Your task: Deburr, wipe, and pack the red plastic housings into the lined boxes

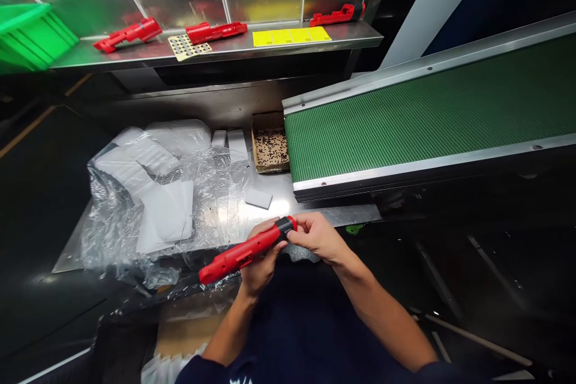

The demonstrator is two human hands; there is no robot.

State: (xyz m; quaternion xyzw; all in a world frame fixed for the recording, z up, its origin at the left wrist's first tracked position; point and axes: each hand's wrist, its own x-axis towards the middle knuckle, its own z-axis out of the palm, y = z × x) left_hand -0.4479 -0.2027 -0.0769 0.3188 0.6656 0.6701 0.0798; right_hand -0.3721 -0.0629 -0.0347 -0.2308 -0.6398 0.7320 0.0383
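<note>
A long red housing with a dark grey section near its right end lies slanted across my left hand, whose fingers wrap round it from below. My right hand is at the right end, thumb and fingertips pinched on the red and dark tip. Anything small between those fingertips is hidden. Just beyond my hands, a small light grey block rests on the metal table.
Left are clear plastic wrap and white sheets. An open box holds small black pieces beside the green conveyor. The shelf bears three red parts, yellow labels, a sticker sheet and a green bin.
</note>
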